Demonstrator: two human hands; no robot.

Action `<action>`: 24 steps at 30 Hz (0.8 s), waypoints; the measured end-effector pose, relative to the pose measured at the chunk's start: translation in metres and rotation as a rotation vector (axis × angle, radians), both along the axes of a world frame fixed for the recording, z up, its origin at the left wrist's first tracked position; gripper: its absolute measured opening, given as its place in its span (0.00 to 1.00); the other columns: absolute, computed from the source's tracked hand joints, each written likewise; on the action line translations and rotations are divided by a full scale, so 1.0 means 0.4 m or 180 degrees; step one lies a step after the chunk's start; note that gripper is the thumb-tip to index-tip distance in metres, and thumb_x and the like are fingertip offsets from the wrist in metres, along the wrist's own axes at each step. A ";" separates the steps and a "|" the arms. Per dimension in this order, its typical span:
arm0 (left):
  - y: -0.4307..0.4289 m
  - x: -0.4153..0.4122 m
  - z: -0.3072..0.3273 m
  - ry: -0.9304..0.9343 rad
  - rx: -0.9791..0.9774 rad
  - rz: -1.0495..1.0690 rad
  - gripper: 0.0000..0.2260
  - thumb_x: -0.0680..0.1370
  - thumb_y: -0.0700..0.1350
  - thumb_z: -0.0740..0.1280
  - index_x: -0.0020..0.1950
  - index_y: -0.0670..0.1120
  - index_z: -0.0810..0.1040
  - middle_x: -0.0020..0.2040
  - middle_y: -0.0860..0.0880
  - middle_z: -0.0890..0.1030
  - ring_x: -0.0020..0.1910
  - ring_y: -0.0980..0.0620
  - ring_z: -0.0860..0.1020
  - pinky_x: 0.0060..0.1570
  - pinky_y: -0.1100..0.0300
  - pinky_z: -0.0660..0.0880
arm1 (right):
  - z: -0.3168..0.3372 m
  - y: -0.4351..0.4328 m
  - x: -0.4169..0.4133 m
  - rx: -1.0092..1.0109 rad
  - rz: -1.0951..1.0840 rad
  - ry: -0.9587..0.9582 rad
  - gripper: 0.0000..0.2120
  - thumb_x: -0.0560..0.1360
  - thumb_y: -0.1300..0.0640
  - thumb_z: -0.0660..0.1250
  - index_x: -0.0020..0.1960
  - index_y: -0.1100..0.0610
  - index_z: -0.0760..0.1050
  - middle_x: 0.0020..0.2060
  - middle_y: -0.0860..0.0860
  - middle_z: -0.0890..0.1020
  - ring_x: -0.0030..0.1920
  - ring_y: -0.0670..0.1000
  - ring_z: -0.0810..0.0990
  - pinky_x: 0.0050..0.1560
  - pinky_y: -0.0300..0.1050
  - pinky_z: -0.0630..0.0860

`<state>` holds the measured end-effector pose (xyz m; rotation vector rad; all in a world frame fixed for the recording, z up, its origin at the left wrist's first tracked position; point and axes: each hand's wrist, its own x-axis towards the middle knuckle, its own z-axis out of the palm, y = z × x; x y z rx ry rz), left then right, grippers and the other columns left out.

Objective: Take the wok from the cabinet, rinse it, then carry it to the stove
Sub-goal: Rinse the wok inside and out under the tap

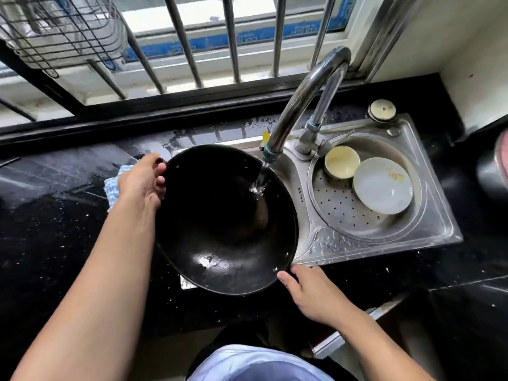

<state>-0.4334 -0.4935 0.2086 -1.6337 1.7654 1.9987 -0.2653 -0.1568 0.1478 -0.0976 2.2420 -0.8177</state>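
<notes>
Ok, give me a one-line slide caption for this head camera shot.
Both hands, left and right, hold a black wok under the running tap, beside a sink holding two dishes.

The wok point(220, 221) sits over the left basin of the sink point(428, 232), set in the tabletop point(49, 229). The left hand point(143, 182) has its grip on the rim at ten o'clock, the right hand point(310, 290) at five o'clock. The faucet point(299, 105) arches from behind, its spout over the wok at one o'clock. At three o'clock, the right basin holds a bowl point(342, 162) and a plate point(383, 185), touching. A cloth point(115, 185) lies beneath the left wrist
</notes>
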 end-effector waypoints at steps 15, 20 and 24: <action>0.615 0.196 -0.043 0.1295 -0.1511 -0.3948 0.14 0.75 0.51 0.63 0.54 0.51 0.84 0.47 0.57 0.84 0.46 0.59 0.81 0.51 0.61 0.76 | -0.066 -0.039 -0.017 -0.0026 -0.0298 -0.0944 0.12 0.79 0.55 0.60 0.37 0.54 0.69 0.35 0.52 0.78 0.35 0.52 0.76 0.37 0.46 0.66; 0.806 -0.068 -0.098 0.1108 -0.2050 -0.4589 0.27 0.78 0.46 0.65 0.76 0.41 0.67 0.79 0.42 0.65 0.75 0.39 0.65 0.72 0.45 0.67 | -0.077 -0.048 -0.033 -0.0141 -0.0594 -0.1301 0.17 0.80 0.52 0.59 0.36 0.60 0.67 0.29 0.48 0.74 0.25 0.42 0.72 0.28 0.36 0.68; 0.864 -0.220 -0.157 0.0980 -0.3538 -0.4972 0.21 0.80 0.46 0.64 0.73 0.43 0.73 0.81 0.42 0.64 0.71 0.40 0.70 0.66 0.46 0.71 | -0.109 -0.052 -0.025 -0.0435 -0.0977 -0.1218 0.19 0.80 0.43 0.61 0.39 0.56 0.73 0.30 0.48 0.77 0.25 0.39 0.72 0.31 0.32 0.66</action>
